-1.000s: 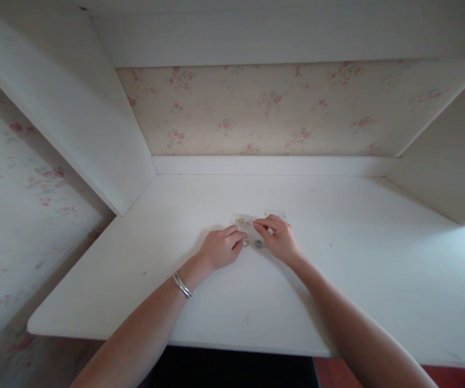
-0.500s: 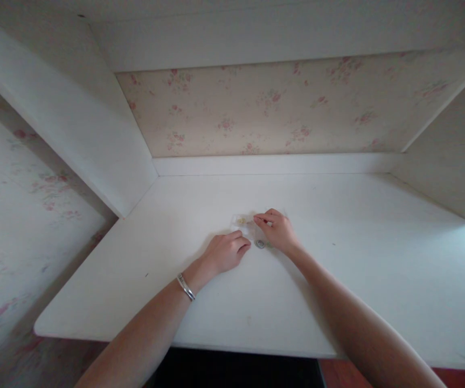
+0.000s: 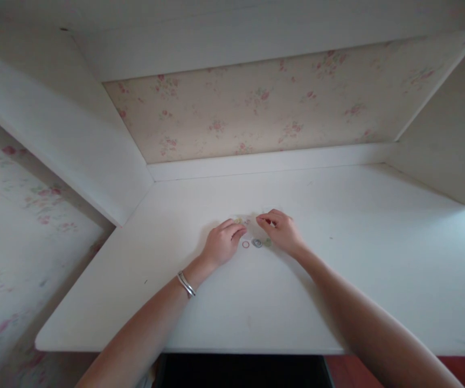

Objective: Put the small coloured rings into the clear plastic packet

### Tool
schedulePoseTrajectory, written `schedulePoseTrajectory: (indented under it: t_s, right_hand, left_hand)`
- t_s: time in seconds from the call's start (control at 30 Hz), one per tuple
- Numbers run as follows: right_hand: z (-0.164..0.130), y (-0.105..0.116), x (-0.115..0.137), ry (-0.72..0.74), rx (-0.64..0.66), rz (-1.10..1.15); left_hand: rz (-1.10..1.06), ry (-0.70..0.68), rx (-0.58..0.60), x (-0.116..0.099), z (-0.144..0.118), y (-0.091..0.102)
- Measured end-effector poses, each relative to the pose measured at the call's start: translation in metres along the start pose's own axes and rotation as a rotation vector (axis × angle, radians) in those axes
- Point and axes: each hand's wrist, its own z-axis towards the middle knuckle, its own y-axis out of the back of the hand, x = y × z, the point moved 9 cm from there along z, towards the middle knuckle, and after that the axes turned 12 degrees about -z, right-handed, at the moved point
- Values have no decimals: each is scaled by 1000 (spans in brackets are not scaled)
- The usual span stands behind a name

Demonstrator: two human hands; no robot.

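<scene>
My left hand [image 3: 223, 241], with a silver bangle [image 3: 186, 284] at the wrist, is closed in a pinch above the white desk [image 3: 232, 307]. Facing it from the right, my right hand [image 3: 279, 231] pinches thumb and forefinger together. Whatever either pinch holds is too small to make out. Below the fingertips a small red ring [image 3: 245, 244], a grey coil of rings [image 3: 257, 243] and a green one [image 3: 268, 242] lie in a row. Beyond my left fingertips is a small yellow item [image 3: 238, 220], partly covered, on or in what looks like clear plastic.
White side panels [image 3: 95, 145] and a low back ledge [image 3: 272, 160] bound the desk. Floral wallpaper [image 3: 256, 113] covers the back. A dark opening [image 3: 240, 372] lies below the desk's front edge.
My left hand has lifted back slightly up and left, uncovering the red ring. My right hand stays pinched in nearly the same place. The camera view has tilted a little.
</scene>
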Motion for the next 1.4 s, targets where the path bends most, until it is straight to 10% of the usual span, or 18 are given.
schedulePoseTrajectory:
  t_s: [0.5,0.77,1.4]
  right_hand:
    - [-34,-17,60,465,265,-335]
    - [-35,-31,61,449,350,-424]
    - [-47,-36,83,543,271,-739]
  left_hand:
    - [156,83,34,23,33,1]
    - [55,162,-20,49,-6,25]
    - [96,99,45,35,-18,17]
